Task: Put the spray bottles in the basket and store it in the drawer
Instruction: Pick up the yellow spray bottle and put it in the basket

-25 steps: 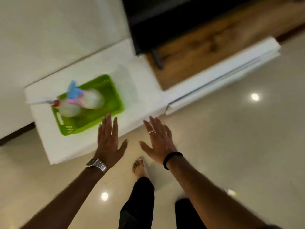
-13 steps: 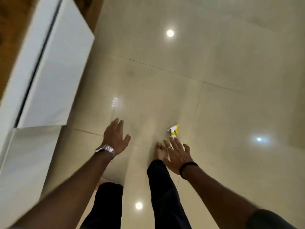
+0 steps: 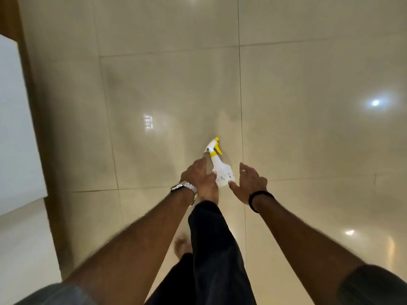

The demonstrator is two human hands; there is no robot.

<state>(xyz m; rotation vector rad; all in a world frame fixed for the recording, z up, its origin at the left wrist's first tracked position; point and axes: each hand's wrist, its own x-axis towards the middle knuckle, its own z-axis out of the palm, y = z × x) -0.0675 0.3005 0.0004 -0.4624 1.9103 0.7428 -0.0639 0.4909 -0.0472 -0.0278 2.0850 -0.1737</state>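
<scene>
A white spray bottle [image 3: 222, 171] with a yellow trigger and collar is on the glossy tiled floor, its nozzle pointing away from me. My left hand [image 3: 199, 177], with a metal watch at the wrist, is just left of the bottle, its fingertips at the bottle's side. To the right of the bottle is my right hand [image 3: 250, 182], with a ring and a black wristband, fingers spread and thumb near the base. Neither hand has closed around it. The green basket and the drawer are out of view.
A white cabinet [image 3: 15, 128] with a wooden strip beside it runs along the left edge. My dark-trousered leg [image 3: 213, 241] and bare foot are below the hands. Beige floor tiles [image 3: 308, 128] with light reflections fill the remaining view.
The view swung from the cabinet top with the green basket down to the floor. Both hands have moved in on the spray bottle, which now lies between them.
</scene>
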